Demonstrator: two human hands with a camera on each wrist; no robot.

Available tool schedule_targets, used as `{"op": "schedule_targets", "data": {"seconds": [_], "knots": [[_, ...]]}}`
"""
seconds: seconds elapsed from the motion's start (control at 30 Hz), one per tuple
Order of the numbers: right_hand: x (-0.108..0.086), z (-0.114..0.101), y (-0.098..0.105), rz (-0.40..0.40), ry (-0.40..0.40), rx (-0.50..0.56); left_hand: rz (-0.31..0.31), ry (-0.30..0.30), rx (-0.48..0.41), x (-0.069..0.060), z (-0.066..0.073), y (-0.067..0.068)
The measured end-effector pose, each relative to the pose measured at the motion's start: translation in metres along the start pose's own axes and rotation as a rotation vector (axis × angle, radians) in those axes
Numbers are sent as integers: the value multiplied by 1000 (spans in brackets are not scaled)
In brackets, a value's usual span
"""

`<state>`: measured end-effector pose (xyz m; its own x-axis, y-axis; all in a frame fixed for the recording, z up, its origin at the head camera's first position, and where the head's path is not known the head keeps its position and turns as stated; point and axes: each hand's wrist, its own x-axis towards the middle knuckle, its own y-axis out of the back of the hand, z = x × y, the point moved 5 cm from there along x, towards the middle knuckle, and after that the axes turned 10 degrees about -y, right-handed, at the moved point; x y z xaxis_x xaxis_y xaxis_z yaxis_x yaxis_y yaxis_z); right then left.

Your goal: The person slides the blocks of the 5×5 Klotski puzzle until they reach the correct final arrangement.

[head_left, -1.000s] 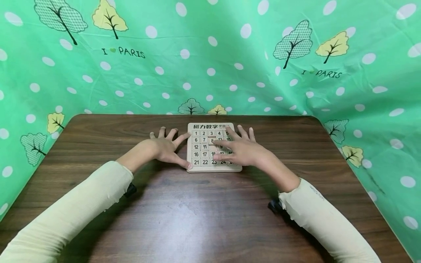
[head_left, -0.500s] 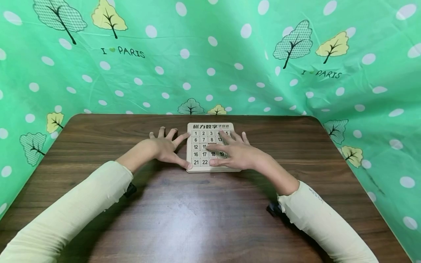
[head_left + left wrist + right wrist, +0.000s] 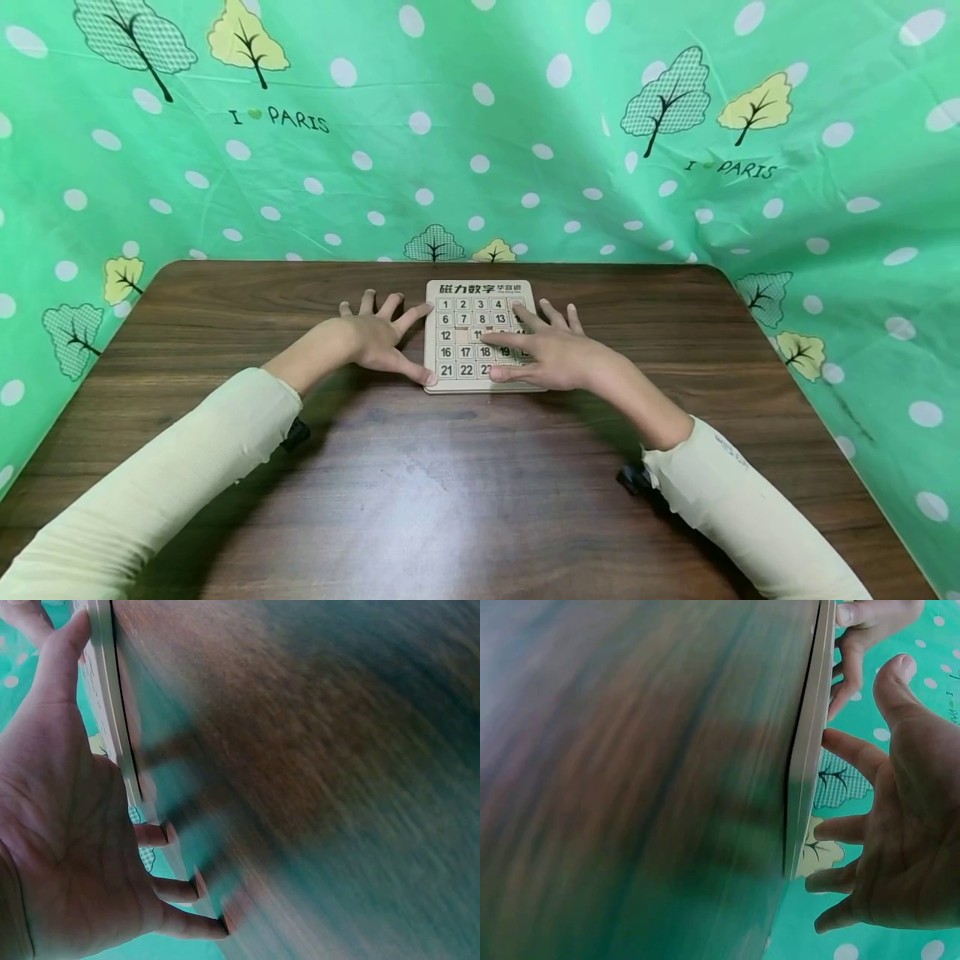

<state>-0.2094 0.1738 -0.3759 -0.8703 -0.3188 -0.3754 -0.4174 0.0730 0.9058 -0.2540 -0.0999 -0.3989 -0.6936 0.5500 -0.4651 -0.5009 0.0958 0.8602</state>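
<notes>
A pale wooden number slide puzzle (image 3: 468, 385) lies flat on the table, its title strip at the far side. Beside its left edge is my left hand (image 3: 378, 343), fingers spread. The thumb touches the near left corner and the index finger the upper left side. My right hand (image 3: 566, 357) reaches over the right part, its index fingertip on the tile numbered 11 (image 3: 477, 335). A bare slot (image 3: 462, 335) shows between tiles 12 (image 3: 446, 336) and 11. Several right-hand tiles are hidden under the fingers. The right wrist view shows the board's edge (image 3: 810, 750) side-on.
The dark wood-grain table (image 3: 420, 500) extends toward me. A green dotted curtain (image 3: 480, 125) with printed trees hangs behind it and along both sides. Both forearms wear pale sleeves (image 3: 172, 467), with a black device (image 3: 633, 479) under the right wrist.
My right index finger pushed tile 8 up into the second row, moved to tile 11, then slid it rightward, baring a slot beside 12. My left hand stayed put.
</notes>
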Motion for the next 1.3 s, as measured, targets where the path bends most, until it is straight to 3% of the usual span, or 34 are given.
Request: {"op": "schedule_targets", "data": {"seconds": [0.2,0.4,0.6,0.77,0.9,1.13,1.3], "knots": [[-5,4,4,12,-4,-11,6,-8,-9,-2,2,2],[-2,-10,7,62,27,16,10,-6,13,3,-1,0],[8,-30,0,25,70,-8,13,-8,23,-3,3,3],[13,-36,-4,-10,49,-30,11,-10,15,-3,3,2],[14,-34,-4,-21,22,-64,6,-2,4,3,-2,-2],[7,-21,1,-12,-11,-90,2,21,19,24,-20,-14],[6,-17,3,-3,20,-77,0,-3,5,4,-2,-2]]}}
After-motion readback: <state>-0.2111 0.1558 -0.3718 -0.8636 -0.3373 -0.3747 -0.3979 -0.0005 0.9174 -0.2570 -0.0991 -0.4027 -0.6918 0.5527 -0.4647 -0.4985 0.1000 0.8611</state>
